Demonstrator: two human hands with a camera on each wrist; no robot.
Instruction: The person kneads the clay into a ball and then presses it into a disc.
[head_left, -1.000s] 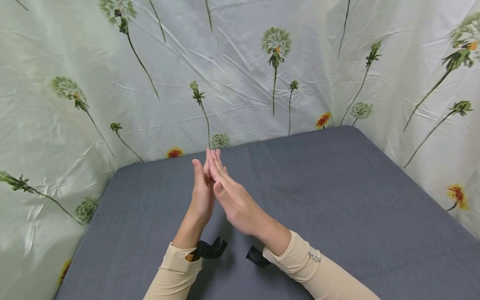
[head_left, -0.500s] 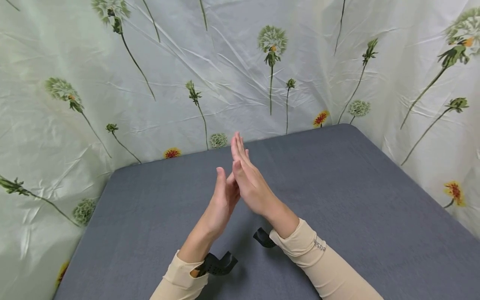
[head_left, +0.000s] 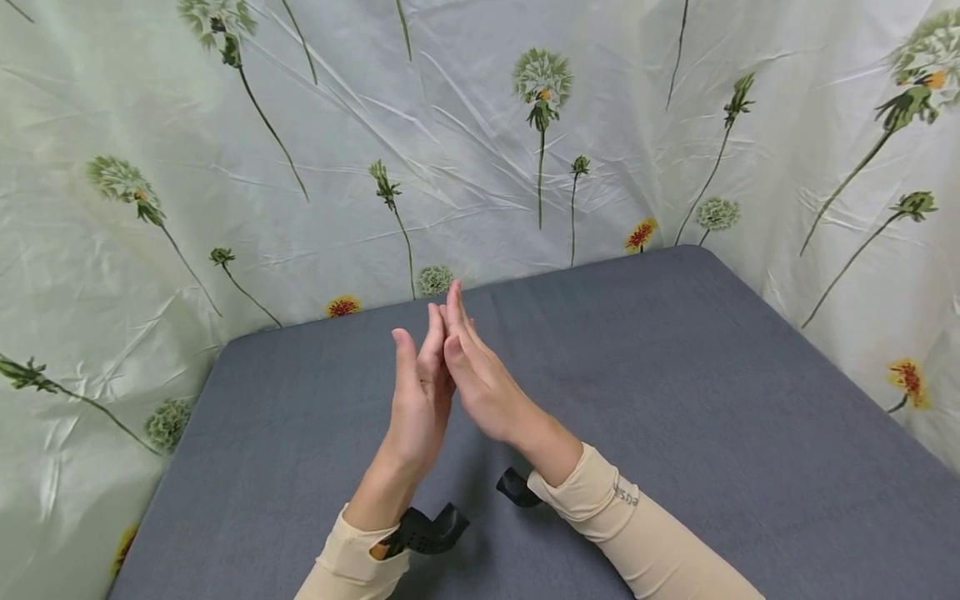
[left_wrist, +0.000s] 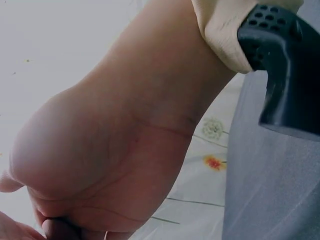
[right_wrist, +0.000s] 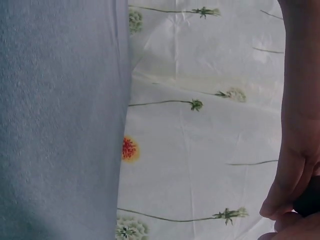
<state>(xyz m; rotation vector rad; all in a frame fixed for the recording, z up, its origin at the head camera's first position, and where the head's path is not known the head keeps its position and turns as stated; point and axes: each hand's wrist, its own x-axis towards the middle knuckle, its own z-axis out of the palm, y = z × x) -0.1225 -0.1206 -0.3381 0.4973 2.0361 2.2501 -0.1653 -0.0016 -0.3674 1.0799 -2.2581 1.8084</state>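
In the head view both hands are raised over the grey table, palms turned to each other and fingers meeting near the tips. The left hand (head_left: 420, 412) points up with straight fingers, its thumb standing apart. Against it leans the right hand (head_left: 491, 396), also straight-fingered, its fingertips reaching slightly higher. A gap separates the heels of the hands. Nothing shows held between them. The left palm (left_wrist: 115, 160) fills much of the left wrist view, other fingers at its lower left. At the right edge of the right wrist view is the shaded right hand (right_wrist: 295, 160).
The grey cloth-covered table (head_left: 637, 375) spreads below the arms. A pale curtain (head_left: 480, 125) printed with dandelions hangs behind it and at both sides. Black wrist mounts, one on the left wrist (head_left: 433, 530) and one on the right (head_left: 517, 487), jut inward beneath beige sleeves.
The joined hands shifted right, then came back part of the way left. The right hand slid forward along the left, then partly back. The head view has tilted slightly.
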